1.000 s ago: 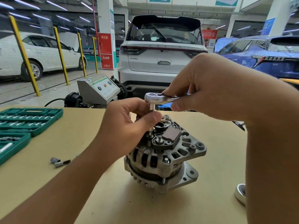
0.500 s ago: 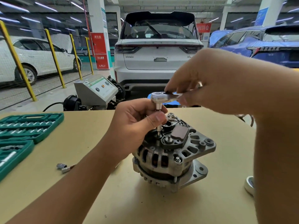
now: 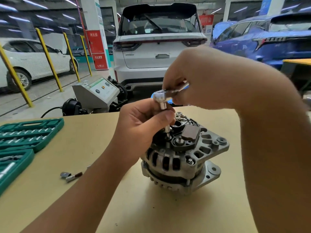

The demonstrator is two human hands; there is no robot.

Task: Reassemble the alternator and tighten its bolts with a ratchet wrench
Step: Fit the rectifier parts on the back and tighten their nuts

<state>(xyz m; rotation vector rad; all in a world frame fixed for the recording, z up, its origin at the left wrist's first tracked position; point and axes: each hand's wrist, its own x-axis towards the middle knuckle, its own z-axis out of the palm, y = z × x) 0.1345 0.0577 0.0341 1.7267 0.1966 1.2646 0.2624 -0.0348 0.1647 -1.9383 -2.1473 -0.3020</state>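
The alternator (image 3: 182, 155) stands on the tan tabletop (image 3: 84, 148), right of centre in the frame, its finned housing and mounting lugs toward the lower right. A ratchet wrench (image 3: 161, 96) stands over it, its extension shaft running down to a bolt on the black rear cover. The left hand (image 3: 143, 125) comes up from the lower left; its grip is curled round the shaft, thumb pressed against it. The right hand (image 3: 193, 81) reaches in from the right, its fingertips pinching the wrench handle just behind the head.

On the tabletop at lower left of the alternator lie a small socket (image 3: 64, 174) and a bit (image 3: 74, 177), touching or nearly so. At the left edge of the frame an open green tool case (image 3: 25, 137) holds rows of sockets and bits in moulded slots.

Beyond the tabletop's far edge sits a grey test machine (image 3: 96, 94) on a concrete garage floor. Behind it are a white SUV (image 3: 158, 47), a blue car (image 3: 269, 39) at upper right, a white car (image 3: 30, 59) at left, and yellow posts (image 3: 48, 59).
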